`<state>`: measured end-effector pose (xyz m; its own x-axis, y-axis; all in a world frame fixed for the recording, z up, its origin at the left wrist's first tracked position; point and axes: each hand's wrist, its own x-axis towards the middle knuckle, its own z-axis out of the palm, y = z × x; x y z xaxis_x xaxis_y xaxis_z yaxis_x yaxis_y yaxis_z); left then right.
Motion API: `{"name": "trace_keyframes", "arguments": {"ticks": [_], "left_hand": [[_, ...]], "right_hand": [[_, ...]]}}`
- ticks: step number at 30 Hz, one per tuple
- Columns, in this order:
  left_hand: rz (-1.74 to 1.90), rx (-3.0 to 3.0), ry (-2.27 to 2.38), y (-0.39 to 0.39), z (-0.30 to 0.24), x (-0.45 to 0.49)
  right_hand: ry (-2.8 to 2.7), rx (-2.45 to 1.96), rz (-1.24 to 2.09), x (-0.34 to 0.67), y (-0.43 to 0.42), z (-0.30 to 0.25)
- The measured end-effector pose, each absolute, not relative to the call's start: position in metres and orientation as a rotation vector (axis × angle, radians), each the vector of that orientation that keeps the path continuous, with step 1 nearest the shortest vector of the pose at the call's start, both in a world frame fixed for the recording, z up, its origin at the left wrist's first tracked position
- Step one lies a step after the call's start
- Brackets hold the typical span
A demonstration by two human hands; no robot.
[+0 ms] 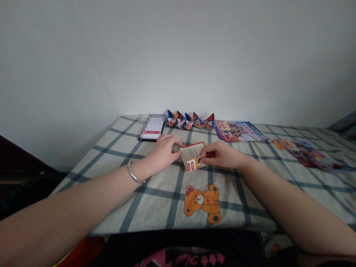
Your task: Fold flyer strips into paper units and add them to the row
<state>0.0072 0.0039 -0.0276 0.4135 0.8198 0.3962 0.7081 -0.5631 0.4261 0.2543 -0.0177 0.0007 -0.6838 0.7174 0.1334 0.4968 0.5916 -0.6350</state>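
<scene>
A printed leaflet (187,154), pale with lines of text, a red top edge and red-and-yellow logos at its lower corner, is held above the cloth. At its left edge, my left hand (166,149) is closed, thumb and fingertips pinching the paper. My right hand (221,154) grips the leaflet's right side, where a dark red folded part shows between thumb and fingers; most of that part is hidden. Just beyond my left hand lies a phone (152,127) with a lit screen. Behind the leaflet stands a row of folded paper pieces (190,120) in blue, red and white print.
Colourful printed sheets (240,131) lie flat to the right of the folded row. More printed sheets (308,154) lie farther right. The checked tablecloth (155,200) carries an orange bear picture (203,202). A white wall (194,55) rises behind the table.
</scene>
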Motion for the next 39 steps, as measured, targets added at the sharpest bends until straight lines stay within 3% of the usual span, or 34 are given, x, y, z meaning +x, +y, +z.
{"name": "trace_keyframes", "arguments": {"ticks": [7,14,19,31,39], "left_hand": [[0.92,2.376,1.201,0.001,-0.023,0.008],[0.966,2.279,1.053,0.0,-0.025,0.008],[1.008,2.112,0.906,0.003,-0.029,0.01],[0.989,1.896,0.776,0.004,-0.032,0.013],[0.942,1.98,0.855,0.002,-0.027,0.011]], "right_hand": [[-2.38,-1.084,0.57,0.247,-0.018,-0.005],[-2.337,-0.81,0.264,0.242,-0.013,-0.009],[-2.31,-0.849,0.058,0.241,-0.009,-0.016],[-2.239,-1.112,0.127,0.236,-0.012,-0.015],[-2.168,-1.044,0.135,0.237,-0.009,-0.018]]}}
